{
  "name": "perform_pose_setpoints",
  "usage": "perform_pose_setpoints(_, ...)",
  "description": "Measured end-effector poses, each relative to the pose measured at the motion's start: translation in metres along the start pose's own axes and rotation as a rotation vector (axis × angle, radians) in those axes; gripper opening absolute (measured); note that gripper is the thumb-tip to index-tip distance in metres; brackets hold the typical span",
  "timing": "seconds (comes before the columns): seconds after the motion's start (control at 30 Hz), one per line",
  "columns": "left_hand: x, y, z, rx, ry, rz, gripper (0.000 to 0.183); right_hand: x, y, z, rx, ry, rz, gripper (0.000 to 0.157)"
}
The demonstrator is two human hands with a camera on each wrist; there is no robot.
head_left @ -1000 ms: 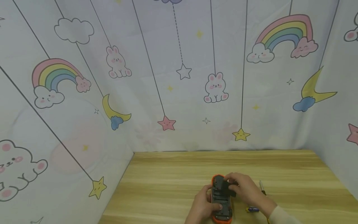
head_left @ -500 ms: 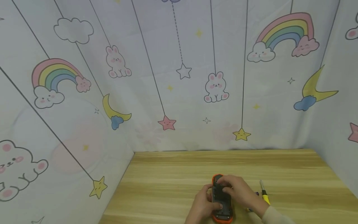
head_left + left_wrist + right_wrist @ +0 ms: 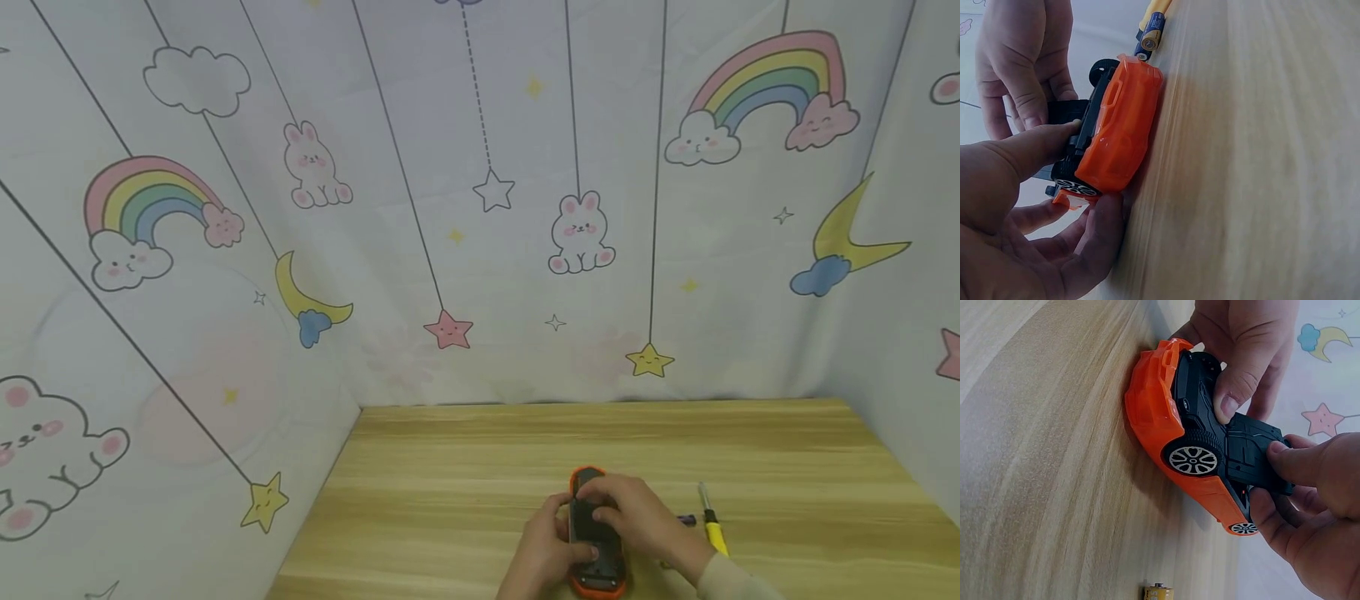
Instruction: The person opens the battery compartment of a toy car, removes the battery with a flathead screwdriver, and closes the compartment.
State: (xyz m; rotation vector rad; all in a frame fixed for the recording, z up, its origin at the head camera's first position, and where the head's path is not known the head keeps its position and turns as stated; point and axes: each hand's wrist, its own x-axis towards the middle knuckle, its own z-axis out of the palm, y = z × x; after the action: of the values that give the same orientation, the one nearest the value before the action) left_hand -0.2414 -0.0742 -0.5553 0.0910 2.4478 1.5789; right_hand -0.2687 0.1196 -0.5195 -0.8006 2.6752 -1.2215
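Note:
An orange toy car [image 3: 1154, 412] lies upside down on the table, its black underside facing up. My left hand [image 3: 536, 542] grips the car by its sides, with the thumb pressed on the underside. A flat black battery cover [image 3: 1250, 450] is pinched between the thumb and fingers of my right hand [image 3: 641, 517]. One end of that cover meets the underside beside my left thumb, while the other end stands raised in the right wrist view. The cover hides the compartment beneath it in the head view.
On the wood-grain table [image 3: 420, 500], a yellow-handled screwdriver [image 3: 714, 529] lies right of my right hand. Batteries [image 3: 1152, 31] lie near it, partly hidden by the right forearm in the head view. A printed cloth wall [image 3: 495, 275] stands behind the table.
My right hand has moved left with the battery cover, from the car's right side to over its underside. The left hand and the car stay in place.

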Motion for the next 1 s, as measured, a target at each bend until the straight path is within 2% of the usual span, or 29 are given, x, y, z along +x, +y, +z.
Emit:
perform_pose_setpoints(0.23, 0.0007, -0.0004, -0.0005, 0.007, 0.000, 0.001, 0.076, 0.0016, 0.0005, 0.0002, 0.007, -0.021, 0.002, 0.025)
perform_pose_setpoints(0.57, 0.0011, -0.0009, -0.0005, 0.021, -0.007, 0.007, 0.075, 0.0060, -0.0008, 0.0037, -0.011, -0.025, 0.090, 0.027)
perform_pose_setpoints(0.8, 0.0017, -0.0006, -0.0009, 0.031, 0.001, 0.004, 0.075, 0.0069, 0.0012, 0.0035, -0.003, -0.030, 0.045, 0.027)
perform_pose_setpoints(1.0, 0.0024, -0.0005, -0.0002, 0.031, 0.003, 0.012, 0.074, 0.0073, 0.0025, 0.0018, 0.039, -0.056, 0.048, 0.027)
